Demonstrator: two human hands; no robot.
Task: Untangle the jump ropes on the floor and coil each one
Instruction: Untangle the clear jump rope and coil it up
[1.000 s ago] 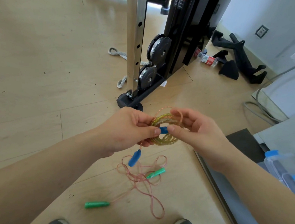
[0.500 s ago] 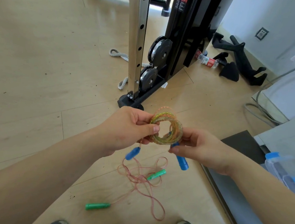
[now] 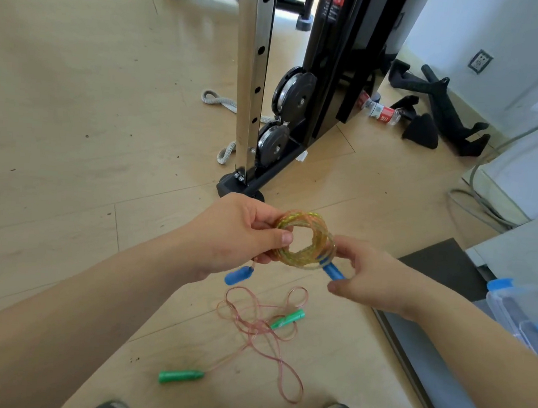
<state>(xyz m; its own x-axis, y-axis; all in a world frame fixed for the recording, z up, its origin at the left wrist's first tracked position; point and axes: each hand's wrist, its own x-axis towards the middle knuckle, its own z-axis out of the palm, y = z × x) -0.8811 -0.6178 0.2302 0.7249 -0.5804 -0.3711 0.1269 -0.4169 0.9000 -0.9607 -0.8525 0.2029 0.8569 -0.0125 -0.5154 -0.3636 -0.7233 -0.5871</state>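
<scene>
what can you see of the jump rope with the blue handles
The blue-handled jump rope is a thin, clear, plastic-looking cord tinted yellow and pink. It is wound into a small tight ring and held in the air above the floor. The left hand pinches the ring's left side. The right hand holds its lower right, where one blue handle pokes out between fingers and thumb. The other blue handle hangs on a short tail of cord below the left hand.

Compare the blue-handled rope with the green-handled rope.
The blue-handled rope is wound into a tight coil; the green-handled rope sprawls in loose tangled loops. The blue-handled rope is held by the left hand and right hand; the green-handled rope lies on the floor. Both have thin cords and two handles.
</scene>
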